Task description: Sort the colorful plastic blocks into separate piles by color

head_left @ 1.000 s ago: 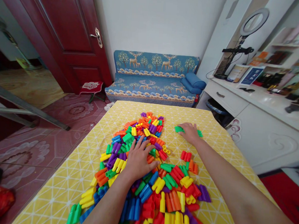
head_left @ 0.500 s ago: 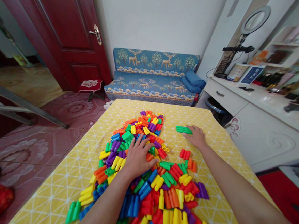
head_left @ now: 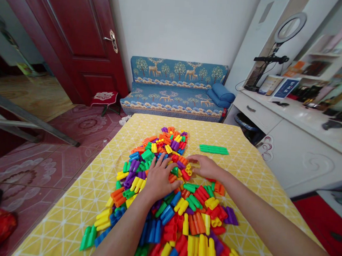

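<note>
My left hand [head_left: 162, 179] rests over the heap of colourful plastic tube-shaped building blocks [head_left: 152, 230], its fingers spread and holding nothing. At the right edge of the heap is my right hand [head_left: 205, 167], thumb and forefinger apart around a yellow block [head_left: 189, 169]; the frame does not show a firm grip. Farther back and to the right, a green strip of joined blocks [head_left: 214, 149] lies by itself on the yellow patterned tablecloth [head_left: 242, 156]. Under my right wrist, part of the heap's edge is hidden.
A blue sofa [head_left: 176, 93] stands beyond the table. On the right is a white dresser [head_left: 304, 145] bearing a ring light [head_left: 290, 29]. A red door [head_left: 74, 39] and a small red stool [head_left: 104, 97] are at left, with grey metal legs [head_left: 28, 116] nearer.
My right hand has let go of the green strip, leaving it on the cloth, and has moved left and nearer to the heap's yellow block. My left hand has stayed in place.
</note>
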A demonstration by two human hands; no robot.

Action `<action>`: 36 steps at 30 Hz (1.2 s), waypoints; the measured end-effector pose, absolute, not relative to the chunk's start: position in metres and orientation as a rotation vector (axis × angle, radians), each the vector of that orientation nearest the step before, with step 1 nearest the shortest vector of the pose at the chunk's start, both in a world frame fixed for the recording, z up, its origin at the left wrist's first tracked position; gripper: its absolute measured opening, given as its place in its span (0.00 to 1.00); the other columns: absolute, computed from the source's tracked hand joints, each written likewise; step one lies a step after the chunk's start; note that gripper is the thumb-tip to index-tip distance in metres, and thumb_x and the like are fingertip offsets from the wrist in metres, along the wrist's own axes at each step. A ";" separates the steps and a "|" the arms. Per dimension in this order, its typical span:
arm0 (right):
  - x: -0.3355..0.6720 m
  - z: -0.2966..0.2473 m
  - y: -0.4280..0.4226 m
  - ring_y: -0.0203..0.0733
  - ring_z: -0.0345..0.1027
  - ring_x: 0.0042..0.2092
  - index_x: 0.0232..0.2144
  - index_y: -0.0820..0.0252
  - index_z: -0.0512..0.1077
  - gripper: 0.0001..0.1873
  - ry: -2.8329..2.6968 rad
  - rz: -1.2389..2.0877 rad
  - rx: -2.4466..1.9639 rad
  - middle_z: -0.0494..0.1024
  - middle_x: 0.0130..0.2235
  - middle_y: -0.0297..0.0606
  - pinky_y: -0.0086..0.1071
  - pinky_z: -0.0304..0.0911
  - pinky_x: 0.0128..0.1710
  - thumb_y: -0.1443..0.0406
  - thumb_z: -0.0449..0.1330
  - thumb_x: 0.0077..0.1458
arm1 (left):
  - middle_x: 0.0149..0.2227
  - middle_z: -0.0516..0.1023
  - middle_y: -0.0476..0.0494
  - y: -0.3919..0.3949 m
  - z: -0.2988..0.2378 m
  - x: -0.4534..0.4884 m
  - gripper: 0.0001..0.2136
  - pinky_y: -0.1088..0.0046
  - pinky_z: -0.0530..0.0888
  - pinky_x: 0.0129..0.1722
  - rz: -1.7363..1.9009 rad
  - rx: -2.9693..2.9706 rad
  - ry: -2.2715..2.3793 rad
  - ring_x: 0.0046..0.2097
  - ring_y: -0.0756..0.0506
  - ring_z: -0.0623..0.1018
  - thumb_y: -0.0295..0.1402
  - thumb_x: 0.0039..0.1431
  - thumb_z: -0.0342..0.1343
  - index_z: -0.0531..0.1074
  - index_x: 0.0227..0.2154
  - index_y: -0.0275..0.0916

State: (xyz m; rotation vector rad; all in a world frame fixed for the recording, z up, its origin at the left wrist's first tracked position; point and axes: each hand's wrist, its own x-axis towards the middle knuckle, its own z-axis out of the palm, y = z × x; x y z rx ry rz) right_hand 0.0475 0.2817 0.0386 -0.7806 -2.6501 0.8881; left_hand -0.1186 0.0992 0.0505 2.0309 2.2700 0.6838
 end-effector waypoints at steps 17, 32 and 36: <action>0.062 0.047 0.186 0.44 0.70 0.38 0.34 0.55 0.75 0.09 -2.642 0.997 -0.915 0.78 0.34 0.35 0.33 0.60 0.36 0.60 0.61 0.50 | 0.59 0.68 0.46 0.098 0.050 -0.118 0.21 0.48 0.50 0.65 0.689 2.044 2.299 0.66 0.37 0.56 0.48 0.54 0.57 0.70 0.50 0.50; 0.094 0.030 0.277 0.46 0.73 0.37 0.36 0.57 0.76 0.16 -2.099 0.849 -1.104 0.80 0.37 0.39 0.39 0.67 0.38 0.53 0.60 0.49 | 0.59 0.68 0.46 0.098 0.052 -0.119 0.21 0.48 0.51 0.65 0.661 2.004 2.324 0.66 0.36 0.56 0.48 0.56 0.55 0.70 0.52 0.51; 0.097 0.019 0.338 0.46 0.74 0.33 0.37 0.59 0.74 0.17 -2.000 0.649 -1.305 0.80 0.32 0.42 0.39 0.68 0.34 0.55 0.57 0.51 | 0.58 0.69 0.46 0.098 0.052 -0.119 0.20 0.48 0.51 0.65 0.672 2.006 2.328 0.67 0.36 0.56 0.47 0.56 0.55 0.70 0.51 0.50</action>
